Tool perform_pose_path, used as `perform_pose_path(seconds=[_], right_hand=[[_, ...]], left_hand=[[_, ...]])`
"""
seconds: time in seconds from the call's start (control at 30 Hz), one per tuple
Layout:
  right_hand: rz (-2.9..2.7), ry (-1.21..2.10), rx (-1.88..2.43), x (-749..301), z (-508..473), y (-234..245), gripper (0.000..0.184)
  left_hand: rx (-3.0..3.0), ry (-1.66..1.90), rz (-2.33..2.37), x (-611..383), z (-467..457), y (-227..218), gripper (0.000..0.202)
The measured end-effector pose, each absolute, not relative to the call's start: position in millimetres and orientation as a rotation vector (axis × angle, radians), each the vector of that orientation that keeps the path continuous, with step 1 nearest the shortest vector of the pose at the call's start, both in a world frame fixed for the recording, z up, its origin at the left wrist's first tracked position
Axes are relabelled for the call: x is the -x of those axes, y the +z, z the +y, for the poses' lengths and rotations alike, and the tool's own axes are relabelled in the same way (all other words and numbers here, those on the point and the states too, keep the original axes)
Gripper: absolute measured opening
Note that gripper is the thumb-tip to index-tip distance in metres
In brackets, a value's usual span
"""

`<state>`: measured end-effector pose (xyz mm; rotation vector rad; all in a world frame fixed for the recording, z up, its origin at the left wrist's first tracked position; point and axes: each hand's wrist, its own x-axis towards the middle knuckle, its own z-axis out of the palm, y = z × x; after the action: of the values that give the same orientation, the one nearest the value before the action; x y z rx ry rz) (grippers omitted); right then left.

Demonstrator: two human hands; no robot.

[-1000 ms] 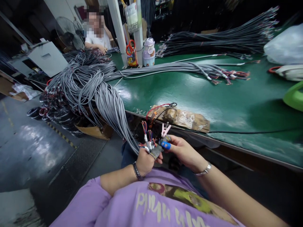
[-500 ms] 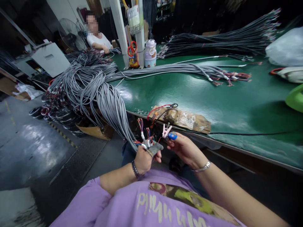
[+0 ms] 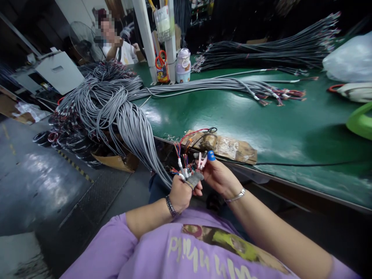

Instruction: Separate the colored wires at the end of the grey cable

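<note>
My left hand (image 3: 181,193) is closed round the ends of several grey cables (image 3: 145,131), a grey cover over its thumb. Coloured wire ends (image 3: 178,150) fan out above that fist, past short white sleeves on the cables. Close by on the right, my right hand (image 3: 221,176) pinches a small pale pink clip (image 3: 201,161) that looks like a clothes peg, and a blue cover (image 3: 211,155) sits on its thumb. The clip is right beside the wire ends; whether its jaws touch a wire cannot be made out.
Grey cables pile up at the left of the green table (image 3: 232,120). A taped wooden board (image 3: 235,149) with red and black leads lies on its near edge. Behind stand a post, scissors (image 3: 161,60), a lilac cup (image 3: 183,66) and black cable bundles (image 3: 267,52). A co-worker (image 3: 124,52) is across the table.
My right hand has moved left with the clip, nearer the wire ends, and its thumb now points up. My left hand has shifted slightly right. The co-worker has raised a hand.
</note>
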<state>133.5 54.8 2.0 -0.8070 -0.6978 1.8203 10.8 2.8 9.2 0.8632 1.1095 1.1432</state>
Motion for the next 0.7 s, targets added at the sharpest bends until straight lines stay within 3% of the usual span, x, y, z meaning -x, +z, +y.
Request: perform_pose_path(seconds=[0.7], right_hand=[[-0.501, 1.784, 0.784, -128.7, 54.7, 1.3, 0.038]], left_hand=[[-0.891, 1.075, 1.112, -10.6, -0.1, 7.5, 0.042]])
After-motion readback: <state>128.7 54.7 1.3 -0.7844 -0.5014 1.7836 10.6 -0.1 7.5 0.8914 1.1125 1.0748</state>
